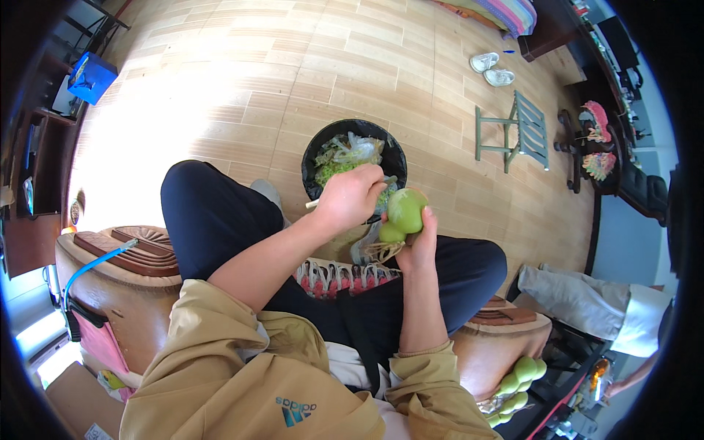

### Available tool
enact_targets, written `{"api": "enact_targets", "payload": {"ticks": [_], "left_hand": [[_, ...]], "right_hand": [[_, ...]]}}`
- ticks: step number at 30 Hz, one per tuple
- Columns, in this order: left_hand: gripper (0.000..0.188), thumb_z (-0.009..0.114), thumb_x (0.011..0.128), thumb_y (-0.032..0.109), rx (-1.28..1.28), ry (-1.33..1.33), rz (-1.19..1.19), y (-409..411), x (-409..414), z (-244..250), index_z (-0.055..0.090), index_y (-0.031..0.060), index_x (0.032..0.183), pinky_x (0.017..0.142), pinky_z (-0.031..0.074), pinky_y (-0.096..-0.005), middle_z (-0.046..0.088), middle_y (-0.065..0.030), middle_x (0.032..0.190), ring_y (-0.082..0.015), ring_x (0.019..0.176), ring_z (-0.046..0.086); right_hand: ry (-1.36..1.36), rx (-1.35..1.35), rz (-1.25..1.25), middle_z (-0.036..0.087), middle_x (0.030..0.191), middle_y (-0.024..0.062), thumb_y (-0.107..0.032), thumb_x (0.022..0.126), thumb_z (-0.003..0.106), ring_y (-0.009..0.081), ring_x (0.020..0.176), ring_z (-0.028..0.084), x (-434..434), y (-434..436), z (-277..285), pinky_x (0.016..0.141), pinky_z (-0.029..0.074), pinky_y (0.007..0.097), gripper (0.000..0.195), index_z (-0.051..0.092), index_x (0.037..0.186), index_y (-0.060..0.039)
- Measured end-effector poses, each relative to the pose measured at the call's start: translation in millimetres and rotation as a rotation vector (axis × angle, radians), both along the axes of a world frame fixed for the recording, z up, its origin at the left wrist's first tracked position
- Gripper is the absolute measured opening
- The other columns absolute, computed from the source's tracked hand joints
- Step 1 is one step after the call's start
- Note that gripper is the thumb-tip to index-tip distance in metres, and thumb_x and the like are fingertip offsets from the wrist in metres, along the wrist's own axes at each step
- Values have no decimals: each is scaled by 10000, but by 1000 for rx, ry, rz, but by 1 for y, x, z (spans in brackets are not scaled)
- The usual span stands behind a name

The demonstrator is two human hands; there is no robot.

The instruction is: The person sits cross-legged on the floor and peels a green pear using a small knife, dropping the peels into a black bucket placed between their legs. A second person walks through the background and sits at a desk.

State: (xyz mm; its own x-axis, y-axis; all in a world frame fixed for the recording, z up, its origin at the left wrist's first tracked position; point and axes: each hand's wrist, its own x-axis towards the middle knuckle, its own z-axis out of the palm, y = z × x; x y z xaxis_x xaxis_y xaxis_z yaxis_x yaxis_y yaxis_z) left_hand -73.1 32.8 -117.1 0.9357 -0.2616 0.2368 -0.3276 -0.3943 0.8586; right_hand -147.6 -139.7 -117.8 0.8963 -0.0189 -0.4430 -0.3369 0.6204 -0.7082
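My left hand (352,198) is closed around a thin tool with a pale end (312,204); its far end reaches close to the gourd, and its exact kind cannot be told. In my right hand (422,239) is a green bottle gourd (406,212), small bulb towards me, its skin paler and scraped-looking on the upper part. Dry, stringy tan stems (388,250) hang beside the palm. Below both hands stands a round black bin (309,137) lined with black plastic, holding green scrapings (328,165) and a clear plastic bag (360,148).
A folding stool (531,132) and white shoes (498,76) are on the tiled floor. Brown leather armrests (124,297) flank me, a blue tube (99,264) over the left one. More green gourds (517,379) lie at the lower right. Another person's arm (632,379) shows at the right edge.
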Motion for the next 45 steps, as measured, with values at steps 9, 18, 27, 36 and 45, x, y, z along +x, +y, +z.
{"api": "enact_targets", "payload": {"ticks": [9,18,27,36,45], "left_hand": [[102,668,899,101,-112,9,-86,-2,-8,10,587,49,865,646,511,-426,582,-133,813,-363,757,633],[146,663,896,142,-87,-35,-122,-10,-23,19,564,57,830,645,524,-446,594,-139,831,-362,765,649],[118,669,876,149,16,-262,-217,-10,-26,19,578,90,832,566,530,-431,595,-99,797,-321,701,660],[119,697,854,119,27,-251,-175,1,-13,13,587,85,824,575,517,-410,597,-85,797,-317,712,641],[96,669,881,142,229,-94,10,5,5,-17,599,86,846,587,530,-416,612,-94,801,-329,733,653]], "right_hand": [[76,-39,-86,645,1231,128,-537,999,461,290,1095,633,4,3,6,943,517,446,591,532,1371,-84],[185,171,-164,661,1175,134,-555,1006,431,296,983,661,10,8,14,855,552,444,578,581,1298,-79],[316,249,-226,679,1118,126,-619,1014,379,277,892,672,17,14,24,778,573,442,640,618,1217,-60],[351,210,-159,682,1116,95,-687,1012,367,239,917,662,20,18,32,801,566,383,697,633,1214,-76],[239,300,40,687,1112,114,-582,1027,438,235,882,666,6,5,3,793,570,378,581,628,1222,-69]]}}
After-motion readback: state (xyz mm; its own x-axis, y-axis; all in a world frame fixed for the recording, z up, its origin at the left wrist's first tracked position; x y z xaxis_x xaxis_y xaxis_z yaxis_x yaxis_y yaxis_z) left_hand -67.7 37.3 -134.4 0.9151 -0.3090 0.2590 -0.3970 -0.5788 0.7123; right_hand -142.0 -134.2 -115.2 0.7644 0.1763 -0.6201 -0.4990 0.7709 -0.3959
